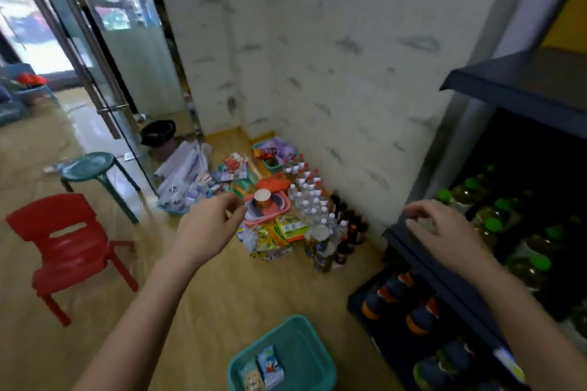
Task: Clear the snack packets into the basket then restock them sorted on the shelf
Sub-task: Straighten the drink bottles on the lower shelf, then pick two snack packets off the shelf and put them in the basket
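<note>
Your left hand (211,225) hangs loosely curled and empty; your right hand (444,232) is spread over the shelf (422,251) edge. Two snack packets (263,367) lie in the basket (286,325) below, between your hands. A careless sweep could topple the bottles (495,227) beside your right hand.

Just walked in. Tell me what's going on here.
A person is standing by a dark shelf with both hands out. The left hand reaches toward a heap of snack packets on the floor by the wall and seems to hold nothing. The right hand hovers, fingers spread, over the shelf edge beside green-capped bottles. A teal basket at their feet holds just two small packets, so the clearing looks barely started.
</note>
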Demonstrator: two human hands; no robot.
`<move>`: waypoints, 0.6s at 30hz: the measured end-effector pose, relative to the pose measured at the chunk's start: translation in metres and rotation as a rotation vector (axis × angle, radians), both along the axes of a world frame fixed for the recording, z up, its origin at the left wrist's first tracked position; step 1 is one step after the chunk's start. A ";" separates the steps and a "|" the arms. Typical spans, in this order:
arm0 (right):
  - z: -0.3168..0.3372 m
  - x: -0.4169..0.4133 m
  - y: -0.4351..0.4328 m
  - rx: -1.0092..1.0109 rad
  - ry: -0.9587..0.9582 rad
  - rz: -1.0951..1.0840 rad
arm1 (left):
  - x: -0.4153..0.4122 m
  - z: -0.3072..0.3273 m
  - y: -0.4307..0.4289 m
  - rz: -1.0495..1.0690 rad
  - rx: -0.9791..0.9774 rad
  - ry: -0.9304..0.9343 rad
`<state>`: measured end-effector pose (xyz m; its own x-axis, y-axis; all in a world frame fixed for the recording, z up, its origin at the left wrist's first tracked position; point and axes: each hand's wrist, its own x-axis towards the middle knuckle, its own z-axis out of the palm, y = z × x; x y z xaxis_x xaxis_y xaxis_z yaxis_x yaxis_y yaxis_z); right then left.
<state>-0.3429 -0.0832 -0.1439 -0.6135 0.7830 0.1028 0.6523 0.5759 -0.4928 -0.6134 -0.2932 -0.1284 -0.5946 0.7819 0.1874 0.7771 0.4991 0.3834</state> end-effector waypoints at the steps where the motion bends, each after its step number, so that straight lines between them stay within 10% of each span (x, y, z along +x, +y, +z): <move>1: 0.009 0.018 -0.004 0.031 0.004 -0.030 | 0.008 0.009 0.005 -0.044 0.015 0.017; 18: 0.090 0.322 -0.137 0.250 -0.005 -0.784 | 0.265 0.076 0.124 -0.883 0.200 0.021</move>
<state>-0.0206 -0.2201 -0.0542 0.1015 0.9386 0.3296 0.9127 0.0440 -0.4063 -0.3482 -0.1695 -0.0520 0.2114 0.9034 0.3731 0.8532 -0.3568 0.3805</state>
